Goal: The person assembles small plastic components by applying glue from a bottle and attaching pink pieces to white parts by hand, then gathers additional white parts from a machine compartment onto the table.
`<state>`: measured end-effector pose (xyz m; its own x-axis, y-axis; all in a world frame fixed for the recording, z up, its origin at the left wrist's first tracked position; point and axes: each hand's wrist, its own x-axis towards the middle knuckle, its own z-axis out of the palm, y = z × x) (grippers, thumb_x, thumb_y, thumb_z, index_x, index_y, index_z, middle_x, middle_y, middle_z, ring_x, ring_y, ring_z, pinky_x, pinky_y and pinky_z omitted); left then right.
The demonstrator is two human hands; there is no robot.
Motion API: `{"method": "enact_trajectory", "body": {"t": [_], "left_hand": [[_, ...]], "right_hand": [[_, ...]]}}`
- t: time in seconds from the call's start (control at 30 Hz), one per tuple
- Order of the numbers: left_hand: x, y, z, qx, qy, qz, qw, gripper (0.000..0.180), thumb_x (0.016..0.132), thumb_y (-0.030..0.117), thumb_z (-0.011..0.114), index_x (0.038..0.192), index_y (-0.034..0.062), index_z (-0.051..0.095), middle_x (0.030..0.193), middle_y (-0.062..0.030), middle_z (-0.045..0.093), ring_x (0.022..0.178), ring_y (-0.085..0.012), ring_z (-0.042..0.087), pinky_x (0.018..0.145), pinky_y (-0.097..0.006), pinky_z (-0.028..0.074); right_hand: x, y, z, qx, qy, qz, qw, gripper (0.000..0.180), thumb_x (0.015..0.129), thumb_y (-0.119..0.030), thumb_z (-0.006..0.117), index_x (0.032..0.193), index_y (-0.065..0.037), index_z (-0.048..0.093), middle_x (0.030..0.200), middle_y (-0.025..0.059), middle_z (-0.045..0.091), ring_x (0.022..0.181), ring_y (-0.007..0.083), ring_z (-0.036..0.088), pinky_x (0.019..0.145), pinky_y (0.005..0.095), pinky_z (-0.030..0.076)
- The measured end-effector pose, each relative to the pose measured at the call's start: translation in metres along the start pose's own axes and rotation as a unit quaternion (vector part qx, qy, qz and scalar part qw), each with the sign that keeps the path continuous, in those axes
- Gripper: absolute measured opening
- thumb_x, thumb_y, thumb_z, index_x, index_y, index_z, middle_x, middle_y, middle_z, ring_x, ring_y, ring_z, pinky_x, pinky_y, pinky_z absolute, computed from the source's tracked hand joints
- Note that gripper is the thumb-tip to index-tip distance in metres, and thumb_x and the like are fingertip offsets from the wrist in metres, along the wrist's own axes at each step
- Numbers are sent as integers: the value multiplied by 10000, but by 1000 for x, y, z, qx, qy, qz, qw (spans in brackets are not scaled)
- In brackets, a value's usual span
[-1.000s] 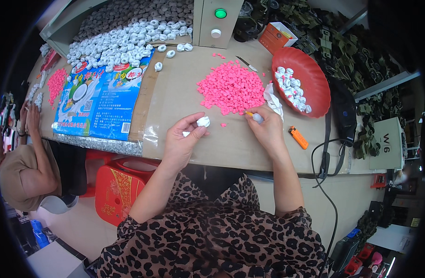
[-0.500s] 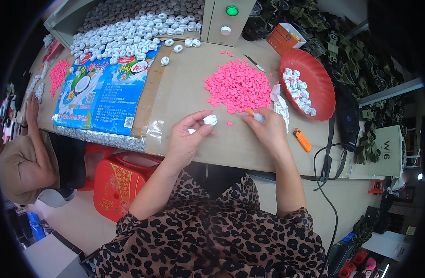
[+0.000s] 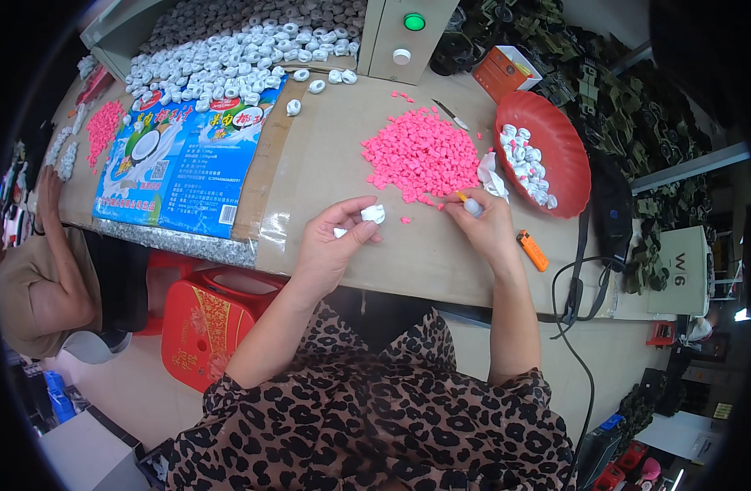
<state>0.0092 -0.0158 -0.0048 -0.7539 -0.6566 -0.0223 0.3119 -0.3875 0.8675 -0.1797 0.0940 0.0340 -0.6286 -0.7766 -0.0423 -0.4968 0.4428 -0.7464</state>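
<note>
Between the thumb and fingers of my left hand (image 3: 330,245) is a small white rounded piece (image 3: 373,213). A second white piece (image 3: 340,232) shows in the same hand, lower in the palm. My right hand (image 3: 491,227) is closed round a small whitish bottle with an orange tip (image 3: 472,206). Its thumb and fingertip come together at the near edge of a heap of pink pieces (image 3: 420,151), apparently at one pink bit. A single pink piece (image 3: 405,220) lies on the table between my hands.
A red scalloped bowl (image 3: 565,176) holds white pieces with pink bits. Nearby are crumpled white paper (image 3: 491,176), an orange lighter (image 3: 532,250) and a knife (image 3: 450,114). Many white pieces (image 3: 220,74) cover the far left by a blue printed cardboard (image 3: 179,164). Another person's arm (image 3: 64,254) rests leftward.
My right hand has shifted slightly right, and the bottle's orange tip has swung away from the heap, while its fingertips are at the heap's edge. My left hand keeps its hold, nearly still.
</note>
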Motion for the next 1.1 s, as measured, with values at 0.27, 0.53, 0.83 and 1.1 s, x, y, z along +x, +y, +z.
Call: {"method": "enact_trajectory", "body": {"t": [0.27,0.53,0.83,1.1], "left_hand": [[0,1,2,8,-2,-3,1000,287,776,29,549,1054,-12,496,867,-57,567,724,-104,543,690,-216,436],[0,3,4,23,-19,-9,1000,276,779,8,532,1052,-16,497,877,-75,573,735,-116,547,685,-232,451],[-3,4,8,85,-56,27,994,256,782,-4,519,1038,-22,514,922,-73,540,774,-125,546,691,-217,456],[-5,8,9,100,-77,30,992,241,781,-18,509,1021,-31,522,932,-78,522,765,-124,545,687,-214,451]], "right_hand": [[-2,3,8,-87,38,-86,992,169,709,-108,609,836,3,599,758,99,596,676,168,555,623,266,423],[-16,-7,17,150,25,-3,988,123,714,-69,624,807,6,595,739,52,590,654,115,543,587,226,422],[-40,-45,43,501,-98,33,859,91,727,-12,603,791,-2,539,759,49,566,687,87,532,627,202,440],[-37,-40,45,480,-107,50,869,117,725,-15,605,779,-18,501,745,45,545,692,97,542,636,218,463]]}}
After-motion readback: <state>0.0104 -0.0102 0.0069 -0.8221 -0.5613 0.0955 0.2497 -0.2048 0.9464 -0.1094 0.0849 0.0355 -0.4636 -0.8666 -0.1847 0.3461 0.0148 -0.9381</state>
